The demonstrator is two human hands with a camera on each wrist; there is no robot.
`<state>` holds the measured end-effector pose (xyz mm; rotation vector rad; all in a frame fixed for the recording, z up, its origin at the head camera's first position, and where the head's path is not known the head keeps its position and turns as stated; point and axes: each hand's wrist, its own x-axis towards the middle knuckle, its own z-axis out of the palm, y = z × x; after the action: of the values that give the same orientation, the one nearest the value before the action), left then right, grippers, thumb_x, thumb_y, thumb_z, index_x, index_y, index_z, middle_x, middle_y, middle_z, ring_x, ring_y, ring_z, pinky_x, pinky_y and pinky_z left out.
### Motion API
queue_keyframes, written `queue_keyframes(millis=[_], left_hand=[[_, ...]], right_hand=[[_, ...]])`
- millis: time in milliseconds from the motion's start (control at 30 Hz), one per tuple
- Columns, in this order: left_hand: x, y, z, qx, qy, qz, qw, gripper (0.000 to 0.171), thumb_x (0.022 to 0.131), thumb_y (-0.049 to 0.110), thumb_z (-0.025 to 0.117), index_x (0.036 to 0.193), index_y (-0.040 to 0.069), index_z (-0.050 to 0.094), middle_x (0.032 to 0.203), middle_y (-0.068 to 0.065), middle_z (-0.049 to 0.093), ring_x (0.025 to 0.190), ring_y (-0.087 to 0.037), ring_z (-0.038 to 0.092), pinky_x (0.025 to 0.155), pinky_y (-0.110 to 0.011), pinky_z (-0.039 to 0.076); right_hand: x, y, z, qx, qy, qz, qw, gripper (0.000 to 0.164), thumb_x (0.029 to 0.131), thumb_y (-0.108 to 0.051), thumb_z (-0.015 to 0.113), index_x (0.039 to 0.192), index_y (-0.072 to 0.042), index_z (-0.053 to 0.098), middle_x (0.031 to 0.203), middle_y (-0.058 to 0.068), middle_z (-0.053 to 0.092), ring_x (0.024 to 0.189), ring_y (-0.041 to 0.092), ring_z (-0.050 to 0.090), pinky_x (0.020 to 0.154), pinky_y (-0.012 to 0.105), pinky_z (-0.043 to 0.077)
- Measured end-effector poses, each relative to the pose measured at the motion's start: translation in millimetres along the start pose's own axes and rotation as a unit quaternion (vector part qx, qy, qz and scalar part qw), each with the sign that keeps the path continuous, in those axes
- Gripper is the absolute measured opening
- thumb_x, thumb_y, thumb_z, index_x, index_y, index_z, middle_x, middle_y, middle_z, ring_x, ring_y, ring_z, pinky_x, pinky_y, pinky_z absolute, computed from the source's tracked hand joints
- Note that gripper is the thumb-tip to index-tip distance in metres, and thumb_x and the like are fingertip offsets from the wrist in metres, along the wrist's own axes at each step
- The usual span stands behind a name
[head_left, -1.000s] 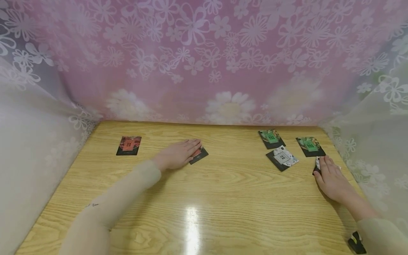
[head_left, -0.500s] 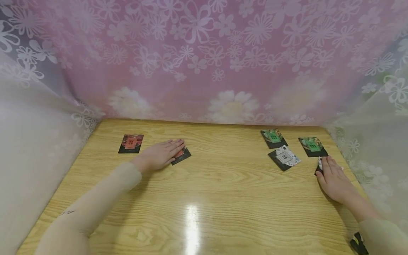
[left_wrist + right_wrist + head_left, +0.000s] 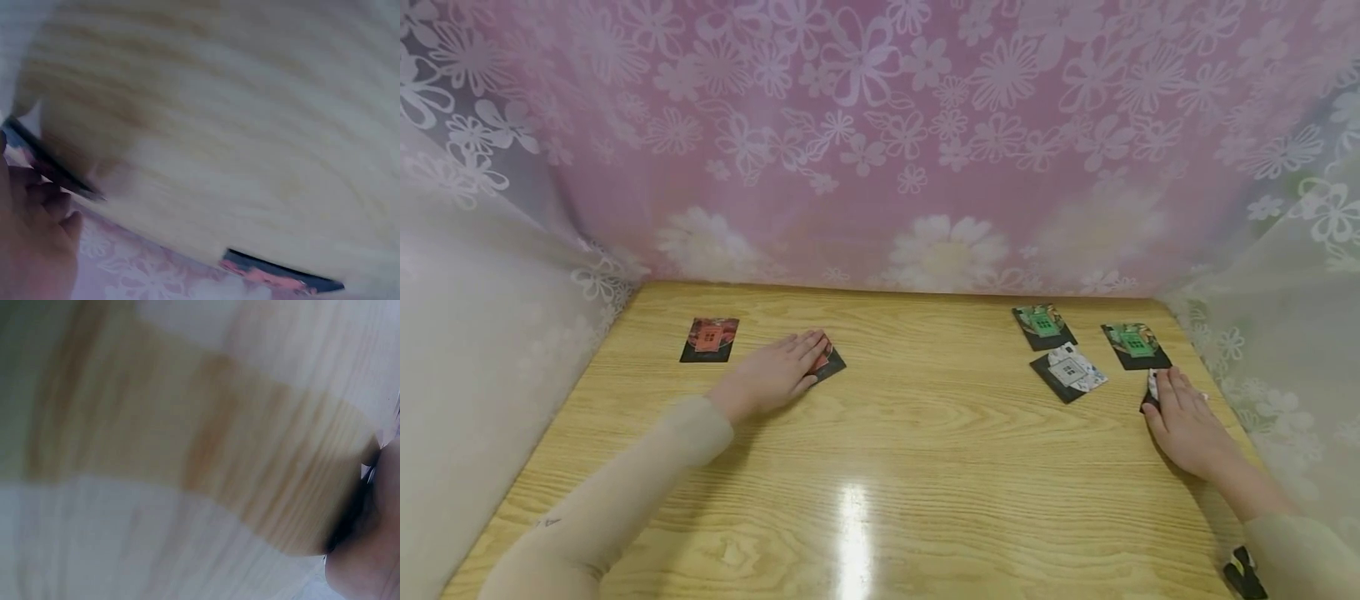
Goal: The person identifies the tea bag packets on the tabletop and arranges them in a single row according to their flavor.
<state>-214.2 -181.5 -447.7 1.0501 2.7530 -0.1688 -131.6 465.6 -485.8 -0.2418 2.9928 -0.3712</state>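
In the head view my left hand lies flat with straight fingers over a red-and-black square card, whose right part shows past the fingertips. A second red-and-black card lies to its left. My right hand rests with extended fingers on a white-and-black card, mostly covered. Just beyond it is a green-and-black card. Another green card touches a tilted white-and-black card. The left wrist view has the left hand at its card; the right hand appears at the other's edge.
The wooden table has a bright reflection at its front. A pink flowered curtain closes off the back, with pale cloth at both sides. A small black object with a yellow mark lies by the right sleeve.
My left hand has slid its red-and-black card leftward across the table, closer to the other red card, and is nearly still over the last half second. The right hand has stayed in place.
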Motion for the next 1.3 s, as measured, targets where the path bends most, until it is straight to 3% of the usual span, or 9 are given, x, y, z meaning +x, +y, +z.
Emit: queue_keyframes(millis=[267, 533, 867, 1033, 1167, 1300], left_hand=[[12.7, 16.6, -2.0, -0.043, -0.001, -0.053, 0.9977, 0.066, 0.117, 0.039, 0.038, 0.168, 0.000, 0.023, 0.176, -0.019, 0.021, 0.165, -0.034, 0.021, 0.137, -0.049, 0.024], [21.1, 14.7, 3.6, -0.039, -0.003, -0.052, 0.9979, 0.063, 0.117, 0.030, 0.040, 0.169, 0.000, 0.020, 0.178, -0.019, 0.017, 0.166, -0.034, 0.018, 0.137, -0.049, 0.023], [4.0, -11.2, 11.5, -0.030, 0.041, 0.002, 0.9987, 0.062, 0.115, 0.024, 0.044, 0.167, -0.002, 0.025, 0.176, -0.021, 0.021, 0.164, -0.036, 0.024, 0.136, -0.050, 0.026], [-9.1, -29.2, 11.1, -0.002, 0.026, 0.021, 0.9994, 0.062, 0.115, 0.026, 0.044, 0.169, 0.002, 0.024, 0.177, -0.017, 0.021, 0.165, -0.033, 0.025, 0.136, -0.049, 0.027], [-17.2, -37.1, 9.4, -0.007, 0.016, 0.013, 0.9998, 0.064, 0.115, 0.025, 0.046, 0.169, 0.003, 0.022, 0.177, -0.016, 0.022, 0.164, -0.033, 0.026, 0.135, -0.050, 0.028], [-21.6, -36.0, 10.4, -0.028, 0.038, -0.030, 0.9984, 0.066, 0.114, 0.025, 0.048, 0.169, 0.000, 0.022, 0.176, -0.020, 0.025, 0.162, -0.037, 0.029, 0.133, -0.053, 0.032]], right_hand=[[-1, 0, 0, 0.007, 0.007, 0.000, 1.000, 0.073, 0.119, -0.035, 0.019, 0.161, 0.020, -0.004, 0.164, 0.050, -0.005, 0.157, 0.061, -0.009, 0.131, 0.069, -0.010], [-4, -5, -2, 0.009, -0.013, 0.004, 1.000, 0.071, 0.119, -0.031, 0.020, 0.161, 0.020, -0.007, 0.163, 0.050, -0.008, 0.156, 0.063, -0.010, 0.129, 0.072, -0.010], [-2, -6, -4, 0.008, -0.014, 0.007, 1.000, 0.071, 0.119, -0.030, 0.020, 0.161, 0.019, -0.008, 0.164, 0.049, -0.008, 0.156, 0.062, -0.011, 0.130, 0.071, -0.009], [-2, -5, -4, 0.008, -0.013, 0.009, 1.000, 0.071, 0.119, -0.030, 0.020, 0.161, 0.019, -0.008, 0.164, 0.049, -0.008, 0.156, 0.061, -0.011, 0.130, 0.070, -0.010], [-2, -5, -4, 0.007, -0.013, 0.010, 1.000, 0.071, 0.119, -0.030, 0.020, 0.161, 0.019, -0.008, 0.164, 0.049, -0.008, 0.156, 0.061, -0.011, 0.130, 0.071, -0.009], [-2, -4, -4, 0.008, -0.011, 0.010, 1.000, 0.071, 0.119, -0.031, 0.020, 0.161, 0.019, -0.008, 0.165, 0.048, -0.009, 0.157, 0.061, -0.011, 0.130, 0.072, -0.008]])
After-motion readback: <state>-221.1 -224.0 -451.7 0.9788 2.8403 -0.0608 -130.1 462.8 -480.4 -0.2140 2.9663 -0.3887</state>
